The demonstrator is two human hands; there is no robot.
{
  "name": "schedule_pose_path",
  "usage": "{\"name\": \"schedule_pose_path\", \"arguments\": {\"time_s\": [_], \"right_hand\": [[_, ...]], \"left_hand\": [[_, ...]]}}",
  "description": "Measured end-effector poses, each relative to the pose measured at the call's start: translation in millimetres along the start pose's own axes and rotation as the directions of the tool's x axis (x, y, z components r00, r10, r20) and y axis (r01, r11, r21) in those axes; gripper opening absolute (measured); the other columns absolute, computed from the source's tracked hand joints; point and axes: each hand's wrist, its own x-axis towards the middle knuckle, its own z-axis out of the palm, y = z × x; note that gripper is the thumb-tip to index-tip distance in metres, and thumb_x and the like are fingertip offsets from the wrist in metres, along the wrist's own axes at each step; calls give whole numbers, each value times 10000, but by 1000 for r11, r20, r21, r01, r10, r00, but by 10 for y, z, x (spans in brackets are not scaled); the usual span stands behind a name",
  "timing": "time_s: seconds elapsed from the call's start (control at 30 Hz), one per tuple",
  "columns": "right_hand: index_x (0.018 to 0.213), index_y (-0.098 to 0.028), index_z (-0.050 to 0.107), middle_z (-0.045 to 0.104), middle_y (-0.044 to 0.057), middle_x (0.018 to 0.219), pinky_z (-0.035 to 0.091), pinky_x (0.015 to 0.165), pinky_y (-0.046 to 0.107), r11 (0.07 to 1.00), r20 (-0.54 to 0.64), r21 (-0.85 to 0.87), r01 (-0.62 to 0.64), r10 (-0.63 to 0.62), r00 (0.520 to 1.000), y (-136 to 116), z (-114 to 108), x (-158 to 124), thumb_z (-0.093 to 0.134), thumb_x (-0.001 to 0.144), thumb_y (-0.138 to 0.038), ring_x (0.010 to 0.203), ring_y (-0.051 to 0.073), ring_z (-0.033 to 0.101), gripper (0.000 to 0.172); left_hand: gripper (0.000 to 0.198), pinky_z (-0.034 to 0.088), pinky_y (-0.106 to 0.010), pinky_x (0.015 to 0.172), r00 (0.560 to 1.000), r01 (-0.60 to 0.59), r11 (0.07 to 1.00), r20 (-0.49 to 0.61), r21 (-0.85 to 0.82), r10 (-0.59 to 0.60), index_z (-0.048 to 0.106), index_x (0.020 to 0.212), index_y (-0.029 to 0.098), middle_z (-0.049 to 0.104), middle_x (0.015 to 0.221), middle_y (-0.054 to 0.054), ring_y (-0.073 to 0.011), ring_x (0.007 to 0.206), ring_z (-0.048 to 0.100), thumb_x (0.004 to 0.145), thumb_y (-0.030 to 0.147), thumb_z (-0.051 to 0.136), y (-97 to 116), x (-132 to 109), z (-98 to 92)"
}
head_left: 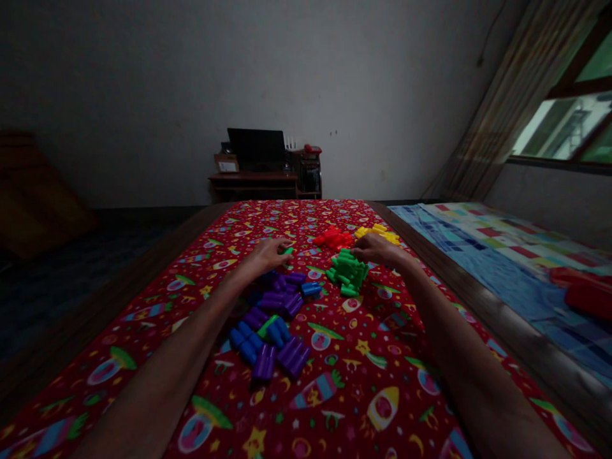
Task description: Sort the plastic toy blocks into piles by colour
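Observation:
My left hand [268, 253] rests on a red patterned cloth [344, 376], fingers curled round a small green block [287, 251]. My right hand [377, 248] reaches to the top of a green block pile [348, 273], fingers closed over it; what they grip is hidden. A mixed heap of purple and blue blocks [272, 322], with one green piece in it, lies between my forearms. A red block pile [333, 238] and a yellow block pile [380, 232] sit just beyond my hands.
The cloth covers a wood-edged table [459, 280]. A checked blue mat [497, 255] lies to the right, with a red object [586, 290] on it. A desk with a laptop [262, 167] stands against the far wall. A curtained window [564, 127] is at the upper right.

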Motion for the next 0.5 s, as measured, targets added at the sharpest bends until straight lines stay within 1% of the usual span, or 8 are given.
{"name": "schedule_pose_path", "arguments": {"time_s": [0.07,0.2,0.27,0.33,0.4,0.43,0.5], "right_hand": [[605,-116,603,536,11,570,305,507,214,999,-24,6,-47,47,999,19,13,3,455,856,-236,514,84,426,315],[547,-130,555,467,-12,520,278,498,223,990,34,-38,-132,134,990,48,68,10,482,835,-215,497,81,395,309],[532,-137,536,419,-25,505,244,488,230,988,-18,-70,-138,137,990,46,77,6,495,815,-185,488,75,354,290],[523,-140,521,390,-29,502,216,485,240,988,-122,-91,-123,112,986,11,63,-3,500,804,-166,486,70,321,283],[522,-138,520,392,-25,502,204,491,247,993,-221,-79,-89,69,973,-72,41,-17,500,810,-176,489,67,315,291],[530,-134,528,409,-20,506,208,494,245,997,-254,-45,-55,42,966,-131,34,-24,492,823,-195,493,67,326,301],[589,-120,576,478,-2,541,241,507,230,994,-282,87,69,-42,959,-274,39,-34,458,865,-262,512,73,378,332]], "left_hand": [[515,545,-347,861,1000,-15,997,-24,-71,14,624,1205,170,708,1134,-101,-265,1025,669,719,340,613,63,-13,-9],[544,561,-366,821,999,-51,968,-30,-244,45,648,1161,169,706,1128,-113,-285,1009,672,684,430,646,221,-62,-19],[572,563,-382,811,997,-74,932,-17,-356,72,664,1116,160,711,1107,-113,-295,1003,670,641,478,686,294,-78,-27],[597,552,-396,843,993,-105,875,-7,-473,116,680,1059,151,717,1083,-107,-293,1008,665,586,510,731,370,-89,-36],[605,530,-405,894,988,-129,810,0,-572,157,681,1029,147,718,1078,-98,-280,1017,659,548,503,768,461,-107,-41],[602,520,-408,914,985,-136,780,1,-611,173,676,1036,147,718,1081,-94,-270,1021,658,548,486,778,513,-121,-41],[593,514,-412,925,980,-142,736,14,-662,201,656,1081,153,719,1075,-85,-254,1018,659,575,436,781,620,-158,-28]]}}
